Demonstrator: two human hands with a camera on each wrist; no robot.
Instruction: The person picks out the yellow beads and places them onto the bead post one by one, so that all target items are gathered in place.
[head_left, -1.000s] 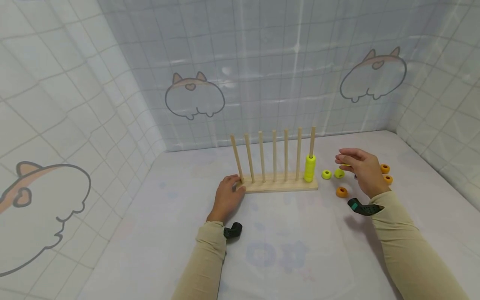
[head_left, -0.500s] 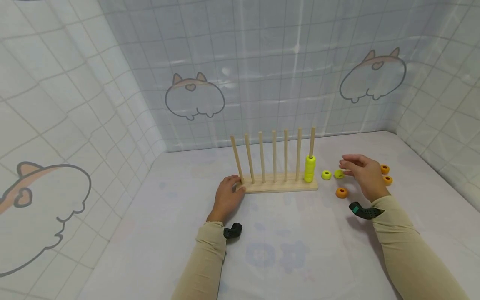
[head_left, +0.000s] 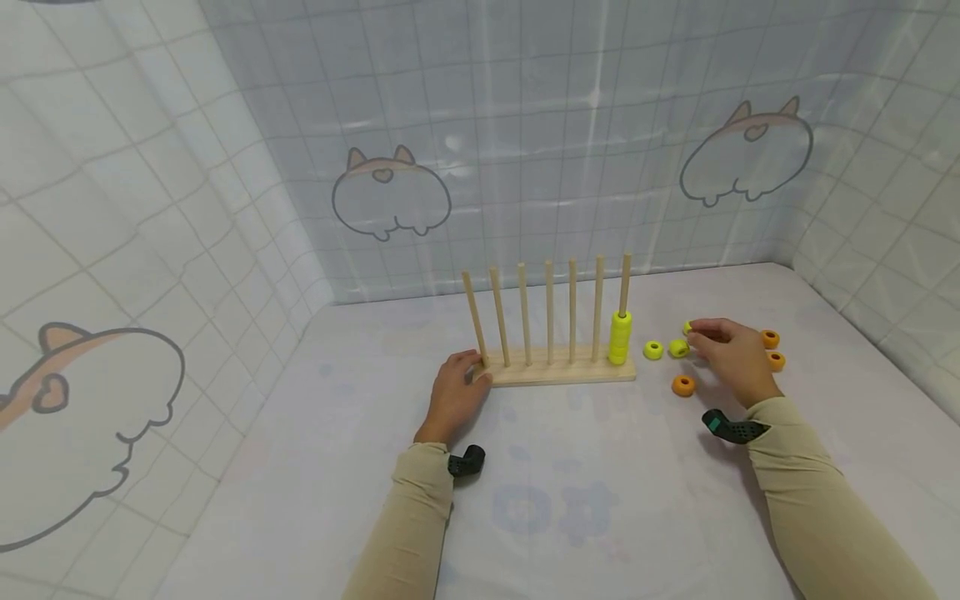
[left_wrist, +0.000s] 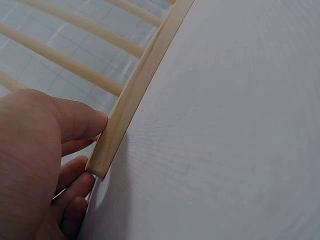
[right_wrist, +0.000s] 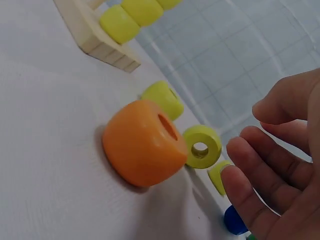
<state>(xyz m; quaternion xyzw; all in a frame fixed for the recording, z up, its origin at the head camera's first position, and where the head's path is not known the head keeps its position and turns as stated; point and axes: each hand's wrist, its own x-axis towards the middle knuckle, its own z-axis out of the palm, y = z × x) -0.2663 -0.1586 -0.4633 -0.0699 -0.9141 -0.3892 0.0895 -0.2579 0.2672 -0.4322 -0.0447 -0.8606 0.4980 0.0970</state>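
At the left end of a wooden peg rack [head_left: 558,377], my left hand [head_left: 453,396] grips the base, thumb along its front edge and fingers round the end. Several yellow beads [head_left: 619,340] are stacked on the rightmost peg; the other pegs are bare. My right hand [head_left: 733,357] hovers over the loose beads with bent fingers and a gap between thumb and fingertips. Close by its fingertips are a yellow bead [head_left: 687,327] and another yellow bead [head_left: 678,348], which lies tilted with its hole showing in the right wrist view. A third yellow bead [head_left: 653,350] sits nearer the rack.
An orange bead [head_left: 683,385] lies in front of the yellow ones. Two more orange beads, one farther back [head_left: 769,338], are right of my hand. The right wrist view also shows a blue bead [right_wrist: 234,221] beyond my fingers. Tiled-pattern sheeting [head_left: 510,167] rises behind.
My right hand has lowered toward the table and shifted slightly right; the rear yellow bead now shows past its fingertips. My left hand and the rack stay in place.
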